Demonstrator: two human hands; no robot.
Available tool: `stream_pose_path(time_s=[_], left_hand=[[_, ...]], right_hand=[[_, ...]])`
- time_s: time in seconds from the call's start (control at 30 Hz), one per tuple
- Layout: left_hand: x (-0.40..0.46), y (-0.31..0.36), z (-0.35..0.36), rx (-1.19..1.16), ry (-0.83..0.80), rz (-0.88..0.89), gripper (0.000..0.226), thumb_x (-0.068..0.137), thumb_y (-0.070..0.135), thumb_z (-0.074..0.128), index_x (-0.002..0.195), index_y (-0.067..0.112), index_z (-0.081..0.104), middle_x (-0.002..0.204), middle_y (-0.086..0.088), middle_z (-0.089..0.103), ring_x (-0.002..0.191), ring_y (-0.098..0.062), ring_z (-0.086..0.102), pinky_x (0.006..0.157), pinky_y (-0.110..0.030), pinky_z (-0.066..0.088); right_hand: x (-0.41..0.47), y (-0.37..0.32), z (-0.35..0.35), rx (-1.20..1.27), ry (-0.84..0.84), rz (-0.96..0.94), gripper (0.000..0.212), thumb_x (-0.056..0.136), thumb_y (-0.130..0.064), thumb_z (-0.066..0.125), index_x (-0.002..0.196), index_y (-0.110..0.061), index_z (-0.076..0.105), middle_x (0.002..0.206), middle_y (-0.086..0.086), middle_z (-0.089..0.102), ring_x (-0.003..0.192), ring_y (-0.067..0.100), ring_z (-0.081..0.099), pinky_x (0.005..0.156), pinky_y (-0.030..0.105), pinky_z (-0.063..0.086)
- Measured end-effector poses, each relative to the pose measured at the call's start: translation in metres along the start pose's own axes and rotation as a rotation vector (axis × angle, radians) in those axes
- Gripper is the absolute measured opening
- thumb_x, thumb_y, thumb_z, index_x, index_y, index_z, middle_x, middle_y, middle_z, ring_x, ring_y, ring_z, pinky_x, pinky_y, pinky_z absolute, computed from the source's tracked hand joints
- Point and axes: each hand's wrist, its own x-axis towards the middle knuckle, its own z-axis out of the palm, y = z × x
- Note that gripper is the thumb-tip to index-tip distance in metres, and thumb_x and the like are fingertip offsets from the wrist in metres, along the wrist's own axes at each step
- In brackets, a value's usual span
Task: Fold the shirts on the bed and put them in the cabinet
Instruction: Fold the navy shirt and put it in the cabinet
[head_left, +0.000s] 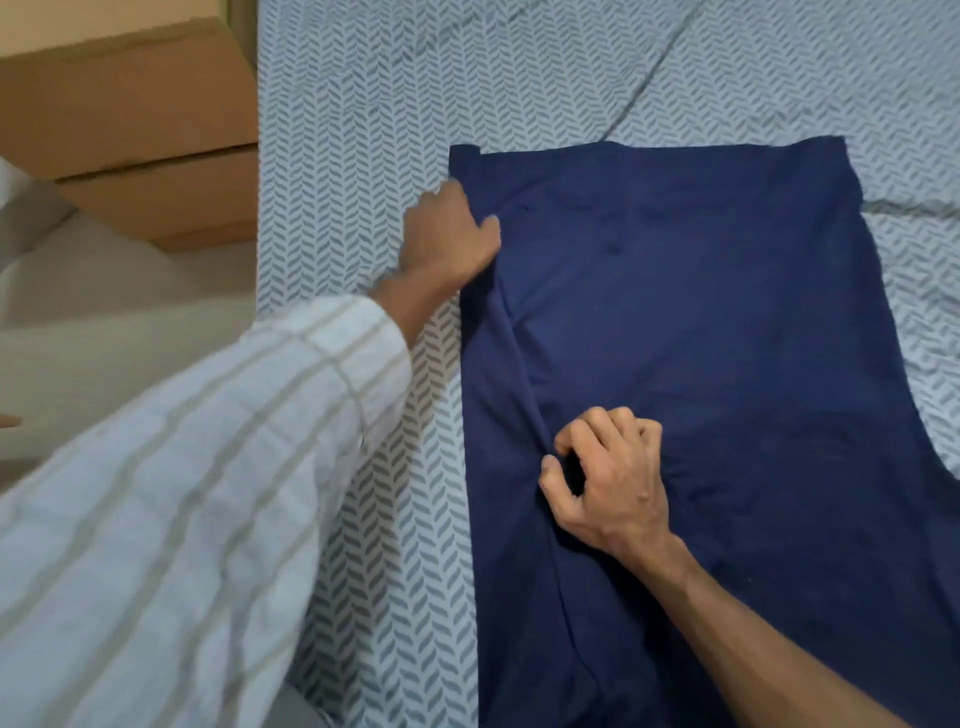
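A navy blue shirt (701, 338) lies flat on the bed (363, 130), which has a light blue herringbone sheet. A long fold ridge runs down the shirt's left side. My left hand (447, 234) grips the fabric at the shirt's upper left edge, fingers curled under the cloth. My right hand (608, 473) pinches the fold ridge lower down, with thumb and curled fingers closed on the fabric. The cabinet is not in view.
Two stacked cardboard boxes (130, 130) stand off the bed's left edge at the upper left. A pale floor or surface (104, 312) lies below them. The sheet has creases at the upper right.
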Motion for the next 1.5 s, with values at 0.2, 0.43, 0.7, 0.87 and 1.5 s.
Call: stream_pose_path(time_s=[0.2, 0.43, 0.7, 0.87, 1.5], left_hand=[[0.053, 0.033, 0.000, 0.207, -0.040, -0.096, 0.060, 0.082, 0.023, 0.061, 0.139, 0.013, 0.046, 0.145, -0.011, 0.043, 0.136, -0.030, 0.037, 0.100, -0.046, 0.043], [0.075, 0.035, -0.005, 0.281, 0.040, -0.111, 0.043, 0.088, 0.019, 0.058, 0.129, 0.008, 0.055, 0.134, -0.014, 0.057, 0.128, -0.033, 0.050, 0.098, -0.046, 0.048], [0.075, 0.058, -0.005, -0.112, 0.139, 0.031, 0.026, 0.088, 0.026, 0.048, 0.087, 0.007, 0.065, 0.093, -0.013, 0.072, 0.090, -0.027, 0.069, 0.075, -0.038, 0.056], [0.076, 0.094, 0.022, -0.147, 0.068, 0.110, 0.014, 0.093, 0.019, 0.048, 0.084, 0.013, 0.058, 0.080, -0.003, 0.062, 0.070, -0.013, 0.060, 0.061, -0.029, 0.052], [-0.061, 0.024, 0.001, -0.304, -0.172, -0.009, 0.035, 0.098, 0.038, 0.051, 0.127, 0.019, 0.057, 0.113, -0.001, 0.066, 0.102, -0.019, 0.062, 0.084, -0.025, 0.041]], right_hand=[[0.002, 0.001, 0.001, 0.021, -0.005, 0.007, 0.016, 0.075, -0.030, 0.067, 0.073, -0.015, 0.060, 0.078, -0.004, 0.055, 0.073, 0.020, 0.049, 0.074, 0.036, 0.033], [0.001, 0.003, 0.001, 0.108, -0.007, 0.051, 0.016, 0.070, -0.027, 0.063, 0.067, -0.014, 0.055, 0.082, -0.001, 0.055, 0.074, 0.019, 0.047, 0.073, 0.038, 0.034], [0.000, 0.005, -0.001, 0.210, -0.004, 0.079, 0.021, 0.070, -0.027, 0.055, 0.059, -0.011, 0.046, 0.085, 0.001, 0.056, 0.076, 0.018, 0.045, 0.074, 0.036, 0.032], [-0.002, 0.005, 0.001, 0.220, 0.014, 0.098, 0.020, 0.068, -0.026, 0.055, 0.058, -0.012, 0.044, 0.084, 0.001, 0.055, 0.077, 0.018, 0.044, 0.072, 0.037, 0.034], [0.000, 0.003, -0.006, 0.151, -0.088, 0.138, 0.018, 0.070, -0.026, 0.052, 0.062, -0.016, 0.040, 0.085, -0.001, 0.050, 0.075, 0.019, 0.041, 0.068, 0.039, 0.034]])
